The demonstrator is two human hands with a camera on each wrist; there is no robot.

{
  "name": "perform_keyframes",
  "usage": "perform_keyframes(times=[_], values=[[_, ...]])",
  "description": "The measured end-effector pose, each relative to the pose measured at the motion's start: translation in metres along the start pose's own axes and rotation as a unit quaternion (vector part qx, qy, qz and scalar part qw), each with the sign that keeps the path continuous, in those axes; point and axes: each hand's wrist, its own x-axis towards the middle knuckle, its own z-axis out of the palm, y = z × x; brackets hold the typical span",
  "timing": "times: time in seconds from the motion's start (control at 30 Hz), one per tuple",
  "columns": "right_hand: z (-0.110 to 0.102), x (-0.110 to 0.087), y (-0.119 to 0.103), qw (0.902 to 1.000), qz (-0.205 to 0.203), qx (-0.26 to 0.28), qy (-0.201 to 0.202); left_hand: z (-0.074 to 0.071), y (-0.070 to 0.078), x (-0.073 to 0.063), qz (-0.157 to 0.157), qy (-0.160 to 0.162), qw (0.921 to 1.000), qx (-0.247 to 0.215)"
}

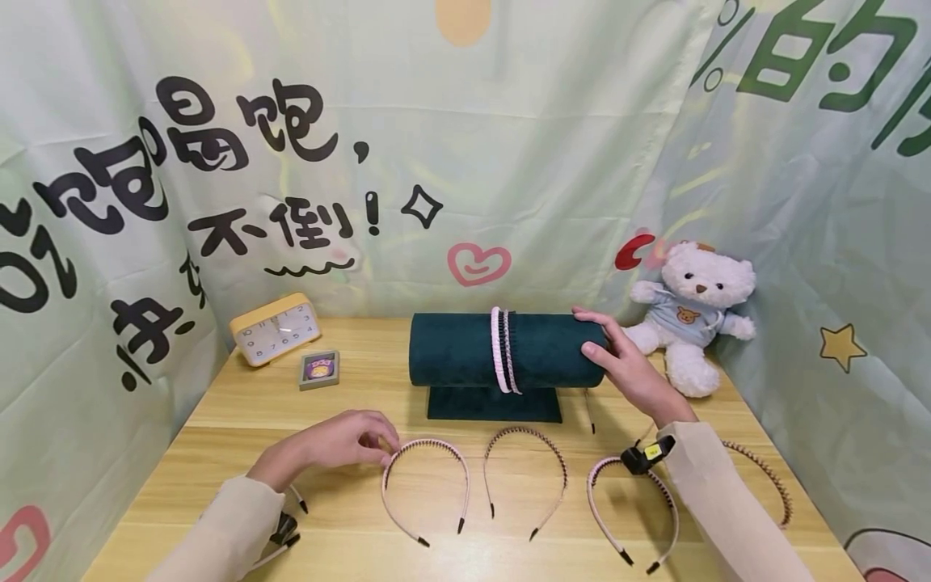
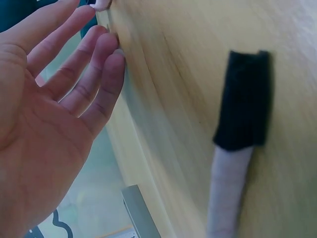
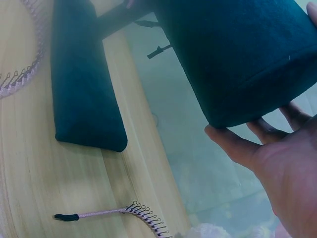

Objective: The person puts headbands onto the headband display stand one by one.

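Observation:
A dark green velvet headband stand (image 1: pixel 458 347), a padded roll on a flat base, has pink and black headbands (image 1: pixel 501 352) around its middle. My right hand (image 1: pixel 625 364) holds the roll's right end, thumb on the front and fingers over the top and far side; the right wrist view shows the fingertips (image 3: pixel 218 133) against the end's edge. On the table, my left hand (image 1: pixel 342 440) touches the upper left of a pink headband (image 1: pixel 465 473) with thumb and index finger. Its other fingers (image 2: pixel 106 89) are loosely bent.
A brown beaded headband (image 1: pixel 564 469), a pink one (image 1: pixel 676 505) and another beaded one (image 1: pixel 778 477) lie rightward. A headband end (image 1: pixel 300 499) shows by the left wrist. Behind are a clock (image 1: pixel 276 330), a small framed picture (image 1: pixel 319 369) and a teddy bear (image 1: pixel 691 315).

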Motion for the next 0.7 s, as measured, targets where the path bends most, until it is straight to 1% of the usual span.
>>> perform_keyframes(times=[0.1,0.2,0.3,0.43,0.5,0.63,0.7], values=[[0.0,0.0,0.0,1.0,0.002,-0.002,0.0,0.001,0.001,-0.002,-0.004,0.004,1.0,-0.003],[0.0,0.0,0.0,1.0,0.004,-0.002,0.0,0.003,0.001,-0.001,-0.009,0.007,0.9999,-0.011],[0.0,0.0,0.0,1.0,0.003,0.002,0.0,0.007,0.002,0.003,-0.002,0.006,0.9998,-0.017],[0.0,0.0,0.0,1.0,0.004,0.005,0.0,0.011,0.002,0.008,0.013,0.0,0.9999,-0.01],[0.0,0.0,0.0,1.0,0.006,0.004,0.0,0.012,0.001,0.009,0.015,-0.003,0.9999,-0.006],[0.0,0.0,0.0,1.0,0.009,0.002,0.0,0.012,0.001,0.008,0.015,0.002,0.9999,0.002],[0.0,0.0,0.0,0.9999,0.011,0.0,0.001,0.01,0.0,0.005,0.008,0.007,0.9999,0.005]])
